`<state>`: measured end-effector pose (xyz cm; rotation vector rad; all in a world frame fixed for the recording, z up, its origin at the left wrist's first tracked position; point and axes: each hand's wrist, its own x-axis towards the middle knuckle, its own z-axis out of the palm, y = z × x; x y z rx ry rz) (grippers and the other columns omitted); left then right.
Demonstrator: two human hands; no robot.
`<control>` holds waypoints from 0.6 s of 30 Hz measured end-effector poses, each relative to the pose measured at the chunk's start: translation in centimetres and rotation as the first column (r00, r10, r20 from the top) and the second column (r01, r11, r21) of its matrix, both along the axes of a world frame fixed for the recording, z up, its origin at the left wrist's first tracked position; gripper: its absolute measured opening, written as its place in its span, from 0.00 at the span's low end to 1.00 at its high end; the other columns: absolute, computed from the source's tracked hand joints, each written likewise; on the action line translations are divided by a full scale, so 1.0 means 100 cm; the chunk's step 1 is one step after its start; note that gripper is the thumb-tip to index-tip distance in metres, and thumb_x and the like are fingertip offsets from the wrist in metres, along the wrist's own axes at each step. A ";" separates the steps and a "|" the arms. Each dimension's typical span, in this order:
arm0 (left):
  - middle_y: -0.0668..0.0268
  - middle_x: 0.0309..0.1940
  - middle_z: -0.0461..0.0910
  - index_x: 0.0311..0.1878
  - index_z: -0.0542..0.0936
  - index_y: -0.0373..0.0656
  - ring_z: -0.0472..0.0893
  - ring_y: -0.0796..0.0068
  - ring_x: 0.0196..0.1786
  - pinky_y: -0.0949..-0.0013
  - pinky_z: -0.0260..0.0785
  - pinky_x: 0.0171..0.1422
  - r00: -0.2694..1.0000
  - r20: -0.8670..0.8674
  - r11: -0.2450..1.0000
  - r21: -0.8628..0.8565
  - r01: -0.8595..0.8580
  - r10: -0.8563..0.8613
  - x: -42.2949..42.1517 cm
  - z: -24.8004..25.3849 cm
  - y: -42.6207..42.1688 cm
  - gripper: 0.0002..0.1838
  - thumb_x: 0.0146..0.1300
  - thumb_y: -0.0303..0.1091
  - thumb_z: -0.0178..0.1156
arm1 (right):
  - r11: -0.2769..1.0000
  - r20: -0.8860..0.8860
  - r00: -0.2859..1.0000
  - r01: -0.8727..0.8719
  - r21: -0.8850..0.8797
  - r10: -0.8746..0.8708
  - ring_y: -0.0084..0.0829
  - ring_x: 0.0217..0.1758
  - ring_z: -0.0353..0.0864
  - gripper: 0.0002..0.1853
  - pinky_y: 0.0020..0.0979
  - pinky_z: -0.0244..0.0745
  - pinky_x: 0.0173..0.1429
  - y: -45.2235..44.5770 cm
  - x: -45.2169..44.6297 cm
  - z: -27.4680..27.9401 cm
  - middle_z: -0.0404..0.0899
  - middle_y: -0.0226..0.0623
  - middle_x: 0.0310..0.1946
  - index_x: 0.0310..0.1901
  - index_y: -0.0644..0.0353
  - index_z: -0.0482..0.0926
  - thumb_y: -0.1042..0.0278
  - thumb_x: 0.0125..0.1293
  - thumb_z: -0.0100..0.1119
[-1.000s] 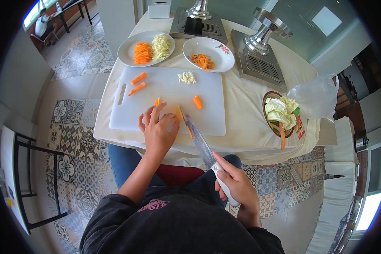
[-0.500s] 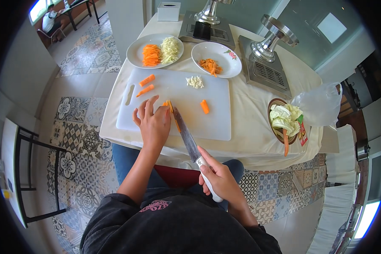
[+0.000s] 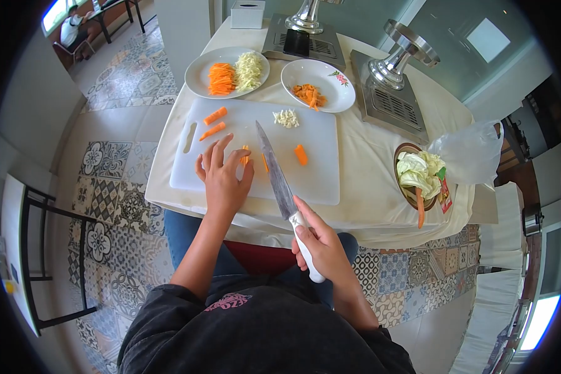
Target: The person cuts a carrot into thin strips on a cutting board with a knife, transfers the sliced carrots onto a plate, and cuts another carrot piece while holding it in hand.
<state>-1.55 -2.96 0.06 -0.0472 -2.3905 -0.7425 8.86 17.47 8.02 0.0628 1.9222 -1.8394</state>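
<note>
My right hand (image 3: pixel 318 240) is wrapped round the white handle of a knife (image 3: pixel 276 171), whose blade points up over the white cutting board (image 3: pixel 196 171). On the board's near left part, my left hand (image 3: pixel 223 177) has its fingertips at small carrot sticks (image 3: pixel 245 155); thumb and index finger are bent around them. A thin carrot strip (image 3: pixel 265 163) lies beside the blade. Farther up are two carrot pieces (image 3: pixel 215 116), a pile of chopped white bits (image 3: pixel 286 118) and, at the right, a short carrot piece (image 3: pixel 301 154).
Behind the board stand a plate (image 3: pixel 195 73) of shredded carrot and pale green shreds and a bowl (image 3: pixel 336 93) with carrot scraps. Metal stands (image 3: pixel 389 100) are at the back. At right, a brown bowl (image 3: pixel 397 162) holds cabbage and a carrot. A person (image 3: pixel 73 31) sits far left.
The knife blade has lifted away from the carrot sticks and shifted slightly right. My left hand's thumb and fingers now surround the sticks. The view has moved relative to the table since the first frame.
</note>
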 end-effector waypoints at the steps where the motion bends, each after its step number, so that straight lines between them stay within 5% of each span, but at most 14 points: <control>1: 0.66 0.66 0.74 0.41 0.85 0.54 0.67 0.58 0.71 0.44 0.44 0.76 1.000 -0.003 1.000 0.017 0.003 -0.003 0.000 0.001 0.001 0.08 0.57 0.36 0.70 | 1.000 -0.013 1.000 0.007 -0.012 -0.007 0.19 0.21 0.74 0.30 0.25 0.75 0.26 -0.005 -0.005 -0.004 0.74 0.31 0.25 0.80 0.46 0.55 0.68 0.79 0.46; 18: 0.66 0.64 0.74 0.51 0.82 0.52 0.67 0.62 0.70 0.47 0.43 0.75 0.988 0.091 0.990 0.048 -0.130 0.125 -0.008 -0.001 0.000 0.17 0.56 0.32 0.67 | 0.999 -0.056 0.998 -0.009 0.054 0.012 0.19 0.20 0.74 0.30 0.25 0.76 0.26 -0.028 -0.015 -0.015 0.73 0.31 0.24 0.79 0.48 0.55 0.68 0.79 0.45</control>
